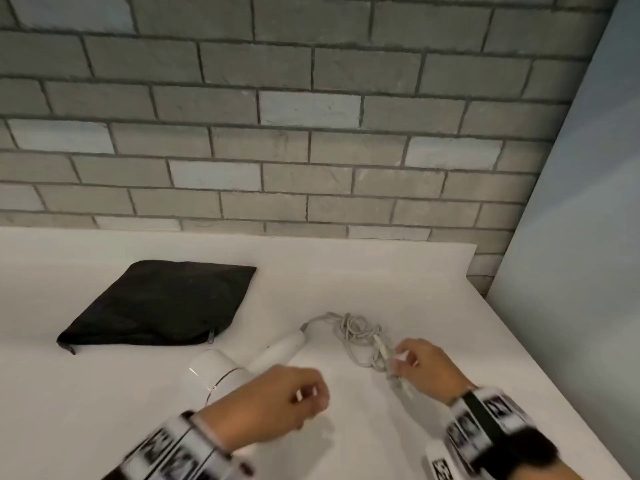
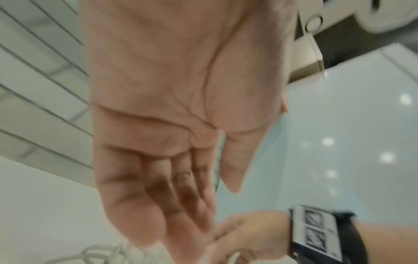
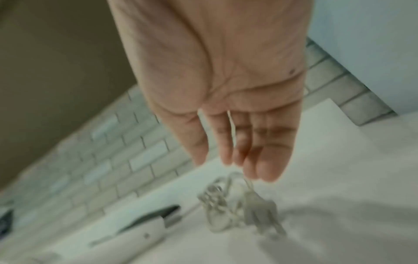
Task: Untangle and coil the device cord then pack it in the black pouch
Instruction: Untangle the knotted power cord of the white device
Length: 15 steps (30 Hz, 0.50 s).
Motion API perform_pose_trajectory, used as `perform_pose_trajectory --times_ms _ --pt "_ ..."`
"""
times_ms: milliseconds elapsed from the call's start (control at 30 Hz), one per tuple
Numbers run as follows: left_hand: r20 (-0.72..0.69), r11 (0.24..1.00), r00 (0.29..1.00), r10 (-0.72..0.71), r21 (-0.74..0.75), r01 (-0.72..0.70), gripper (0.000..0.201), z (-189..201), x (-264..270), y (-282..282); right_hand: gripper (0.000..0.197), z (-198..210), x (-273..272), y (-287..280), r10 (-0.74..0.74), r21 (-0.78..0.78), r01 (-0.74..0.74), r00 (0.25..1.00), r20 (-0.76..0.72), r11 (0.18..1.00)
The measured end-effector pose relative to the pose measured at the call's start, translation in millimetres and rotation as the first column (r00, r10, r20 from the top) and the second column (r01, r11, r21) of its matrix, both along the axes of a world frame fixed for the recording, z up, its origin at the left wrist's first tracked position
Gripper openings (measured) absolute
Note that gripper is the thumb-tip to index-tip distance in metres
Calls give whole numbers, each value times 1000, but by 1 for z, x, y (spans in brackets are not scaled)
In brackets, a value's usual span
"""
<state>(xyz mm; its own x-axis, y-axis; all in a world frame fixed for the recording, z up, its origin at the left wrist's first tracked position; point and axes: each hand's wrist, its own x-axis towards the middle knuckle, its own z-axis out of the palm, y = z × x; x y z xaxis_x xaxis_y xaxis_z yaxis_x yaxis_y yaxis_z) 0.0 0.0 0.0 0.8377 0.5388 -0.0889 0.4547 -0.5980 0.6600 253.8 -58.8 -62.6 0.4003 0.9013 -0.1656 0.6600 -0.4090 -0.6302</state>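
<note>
A white hair dryer [image 1: 242,365] lies on the white table [image 1: 381,278]. Its grey cord [image 1: 360,337] sits in a tangled heap to the right of the handle. The black pouch [image 1: 159,303] lies flat at the back left, zipper toward me. My right hand [image 1: 403,358] hovers at the near right end of the tangle. In the right wrist view its fingers [image 3: 237,151] are straight, just above the cord [image 3: 217,201] and plug [image 3: 260,214]. My left hand [image 1: 308,400] hangs loosely curled in front of the dryer, holding nothing; its palm [image 2: 158,89] shows bare.
A grey brick wall [image 1: 311,133] runs along the table's back edge. A pale panel [image 1: 588,202] stands at the right, past the table's slanting right edge. Bare tabletop lies between the pouch and the cord.
</note>
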Motion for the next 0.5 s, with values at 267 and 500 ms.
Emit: perform_pose_trajectory --times_ms 267,500 --pt "-193 993 981 13 118 10 36 -24 77 39 21 -22 5 51 -1 -212 27 992 125 977" --pt "-10 973 995 96 212 -92 37 -31 87 61 23 3 -6 44 87 78 -68 954 -285 995"
